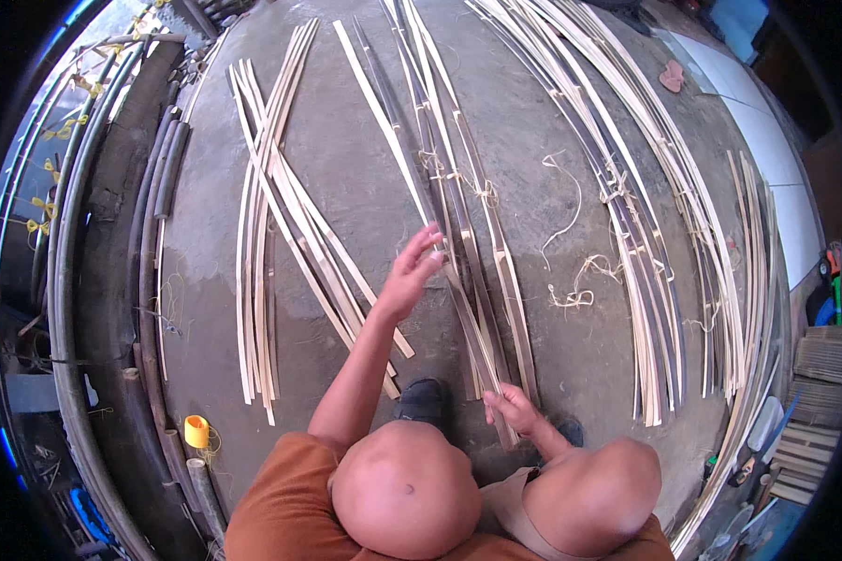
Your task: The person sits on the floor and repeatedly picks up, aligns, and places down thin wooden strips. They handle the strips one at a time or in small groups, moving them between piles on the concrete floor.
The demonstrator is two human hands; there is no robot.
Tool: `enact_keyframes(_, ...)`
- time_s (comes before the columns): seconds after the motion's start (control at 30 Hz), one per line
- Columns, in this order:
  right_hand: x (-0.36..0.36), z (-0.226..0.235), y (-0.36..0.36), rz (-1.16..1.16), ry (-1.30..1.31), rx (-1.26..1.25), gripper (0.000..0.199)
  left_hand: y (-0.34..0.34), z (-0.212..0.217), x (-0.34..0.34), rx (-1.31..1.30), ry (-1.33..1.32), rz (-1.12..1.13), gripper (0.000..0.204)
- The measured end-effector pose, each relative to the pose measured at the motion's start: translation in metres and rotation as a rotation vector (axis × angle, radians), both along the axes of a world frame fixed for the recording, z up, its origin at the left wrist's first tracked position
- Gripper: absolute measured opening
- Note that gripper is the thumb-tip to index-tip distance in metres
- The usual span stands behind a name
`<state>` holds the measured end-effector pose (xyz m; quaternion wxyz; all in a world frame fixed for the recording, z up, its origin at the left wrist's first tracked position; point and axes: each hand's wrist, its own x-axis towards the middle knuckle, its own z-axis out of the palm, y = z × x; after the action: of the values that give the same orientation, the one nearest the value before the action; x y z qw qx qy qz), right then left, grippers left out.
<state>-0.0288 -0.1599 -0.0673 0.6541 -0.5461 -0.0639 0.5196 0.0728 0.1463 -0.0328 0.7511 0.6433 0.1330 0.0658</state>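
Observation:
I squat over long split bamboo strips laid on a grey concrete floor. My left hand (413,271) reaches forward with fingers spread and touches the middle bundle of bamboo strips (458,215), which is tied with pale string. My right hand (512,409) grips the near end of the same bundle, close to my knee. Whether the left fingers close around a strip cannot be told.
A loose pile of pale strips (271,215) lies to the left, a larger tied bundle (646,234) to the right. Scraps of string (575,294) lie between. A yellow spool (196,431) sits at lower left beside dark poles (150,280). Woven mats (819,374) stack at right.

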Motion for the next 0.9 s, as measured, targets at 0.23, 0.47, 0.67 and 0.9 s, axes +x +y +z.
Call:
enact_keyframes(0.23, 0.008, 0.0, -0.001, -0.027, 0.008, 0.039, 0.028, -0.023, -0.015, 0.005, 0.82, 0.084, 0.085, 0.02)
enact_keyframes(0.47, -0.001, -0.014, 0.0, 0.045, -0.053, -0.043, 0.029, -0.019, -0.02, 0.023, 1.239, 0.335, -0.031, 0.023)
enact_keyframes(0.67, 0.003, -0.016, 0.002, -0.005, -0.12, -0.057, 0.032, -0.011, -0.016, 0.026, 0.99, 0.304, -0.046, 0.03)
enact_keyframes(0.9, 0.004, -0.009, 0.007, -0.05, 0.047, 0.028, 0.035, -0.008, -0.049, 0.003, 0.304, 0.178, 0.048, 0.027)
